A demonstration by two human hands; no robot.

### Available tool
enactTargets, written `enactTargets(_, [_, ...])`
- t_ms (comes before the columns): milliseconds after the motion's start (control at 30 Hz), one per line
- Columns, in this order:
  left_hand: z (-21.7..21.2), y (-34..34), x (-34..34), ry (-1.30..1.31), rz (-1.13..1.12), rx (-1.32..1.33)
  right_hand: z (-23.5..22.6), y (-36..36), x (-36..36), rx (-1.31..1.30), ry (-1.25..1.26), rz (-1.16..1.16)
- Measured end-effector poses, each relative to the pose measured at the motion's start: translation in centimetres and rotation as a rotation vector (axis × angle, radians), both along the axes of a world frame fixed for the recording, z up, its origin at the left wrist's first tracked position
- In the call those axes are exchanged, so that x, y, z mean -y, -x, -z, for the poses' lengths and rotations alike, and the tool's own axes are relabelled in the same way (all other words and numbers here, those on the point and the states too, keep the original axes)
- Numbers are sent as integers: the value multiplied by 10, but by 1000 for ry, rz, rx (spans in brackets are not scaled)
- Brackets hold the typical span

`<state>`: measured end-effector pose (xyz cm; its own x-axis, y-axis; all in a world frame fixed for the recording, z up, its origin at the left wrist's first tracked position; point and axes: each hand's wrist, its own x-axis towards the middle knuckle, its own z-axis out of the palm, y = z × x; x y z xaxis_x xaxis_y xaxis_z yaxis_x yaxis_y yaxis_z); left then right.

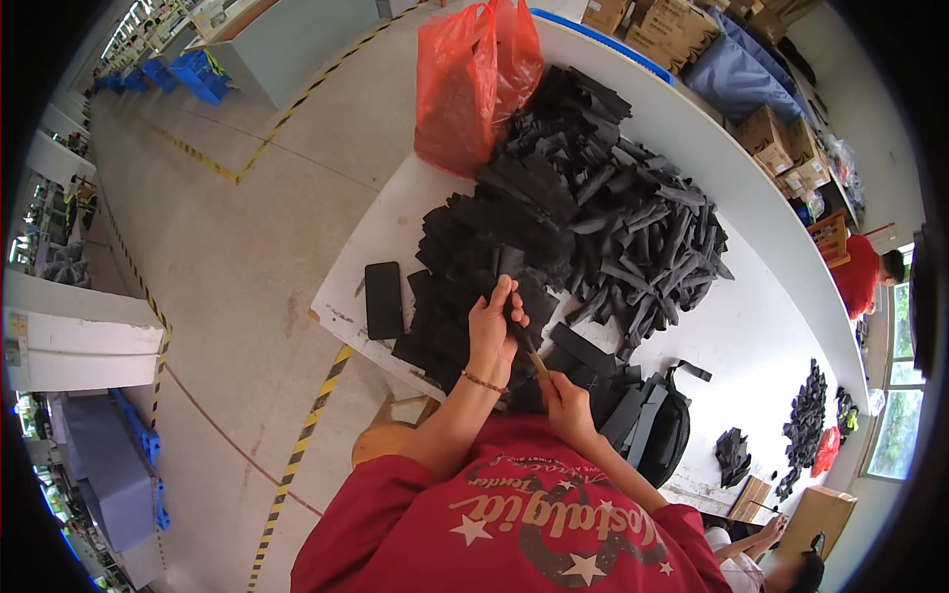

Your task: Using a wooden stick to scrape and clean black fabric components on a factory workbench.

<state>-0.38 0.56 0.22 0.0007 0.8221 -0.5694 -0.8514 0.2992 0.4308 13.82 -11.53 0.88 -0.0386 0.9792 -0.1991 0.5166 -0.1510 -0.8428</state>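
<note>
My left hand [494, 331] is closed round a black fabric piece [509, 262], which pokes up past the fingers. Lower down, my right hand [568, 407] grips a thin light-brown stick [537, 364]. The stick's upper end runs into the dark material below my left fingers; how far it reaches inside is hidden. Both hands are over the near edge of a white table [361, 232]. Beyond them lies a large heap of black fabric pieces [643, 237], with flatter stacked ones [460, 237] nearer on the left.
A black phone [384, 300] lies left of the stack. A red plastic bag [465, 89] stands at the far end. Right of my hands are a black bag [667, 435] and grey strips [643, 420]. A person [751, 553] sits at lower right; another [858, 277] is farther right.
</note>
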Motion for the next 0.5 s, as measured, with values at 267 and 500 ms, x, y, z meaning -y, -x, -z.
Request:
enactTargets(267, [-5, 19, -35, -118, -35, 13, -33, -68, 57, 100, -23, -109])
enactTargets(500, [10, -26, -15, 1, -94, 295, -37, -8, -25, -208, -270, 223])
